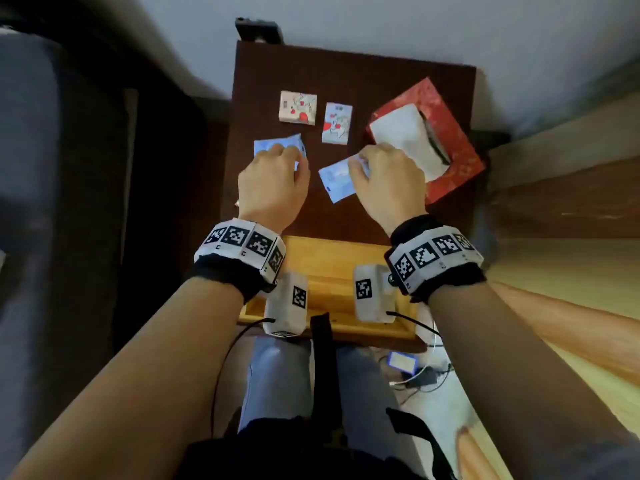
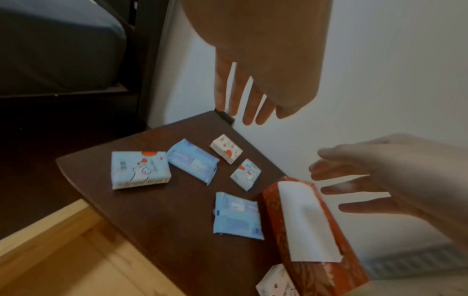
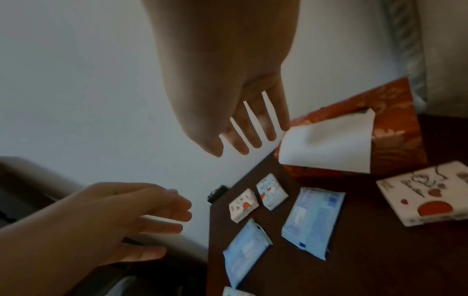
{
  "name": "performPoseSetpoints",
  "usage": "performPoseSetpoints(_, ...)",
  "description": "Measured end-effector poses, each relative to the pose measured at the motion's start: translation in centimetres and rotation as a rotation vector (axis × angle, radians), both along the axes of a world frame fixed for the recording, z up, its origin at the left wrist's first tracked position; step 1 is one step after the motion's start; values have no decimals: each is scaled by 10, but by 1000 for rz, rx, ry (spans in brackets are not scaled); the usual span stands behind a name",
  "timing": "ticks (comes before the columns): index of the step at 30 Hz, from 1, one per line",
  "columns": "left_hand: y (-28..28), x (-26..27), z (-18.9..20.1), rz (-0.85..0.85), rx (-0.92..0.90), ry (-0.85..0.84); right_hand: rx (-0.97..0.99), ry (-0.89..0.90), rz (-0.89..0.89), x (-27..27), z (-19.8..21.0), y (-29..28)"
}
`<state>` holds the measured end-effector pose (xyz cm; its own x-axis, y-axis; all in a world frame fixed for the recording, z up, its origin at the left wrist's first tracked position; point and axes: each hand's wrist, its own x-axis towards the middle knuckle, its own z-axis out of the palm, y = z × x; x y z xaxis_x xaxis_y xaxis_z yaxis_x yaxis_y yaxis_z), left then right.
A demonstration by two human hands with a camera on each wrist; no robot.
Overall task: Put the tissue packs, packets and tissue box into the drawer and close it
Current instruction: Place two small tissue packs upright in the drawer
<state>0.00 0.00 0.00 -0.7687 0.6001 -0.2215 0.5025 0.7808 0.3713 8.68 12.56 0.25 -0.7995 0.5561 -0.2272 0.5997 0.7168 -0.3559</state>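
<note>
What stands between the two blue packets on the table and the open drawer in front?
Nothing visible does. Bare table runs from the left blue packet and the right blue packet to the open drawer; only the wrist cameras hang above it.

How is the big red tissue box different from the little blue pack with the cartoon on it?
The red tissue box is much bigger than the little blue pack. The box is red with a pattern; the pack is pale blue with a cartoon and red hearts. The box has a white tissue sticking out; the pack looks sealed. Both sit on the dark table.
</note>
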Motion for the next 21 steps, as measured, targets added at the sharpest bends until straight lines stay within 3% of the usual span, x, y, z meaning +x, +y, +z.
performPoseSetpoints(12,10,-19,-132,-61,-17,-179,-126,-162,-17,-16,-140,12)
performPoseSetpoints(21,44,-42,-175,-88,81,-150,-16,-111,-51,-21,-177,23)
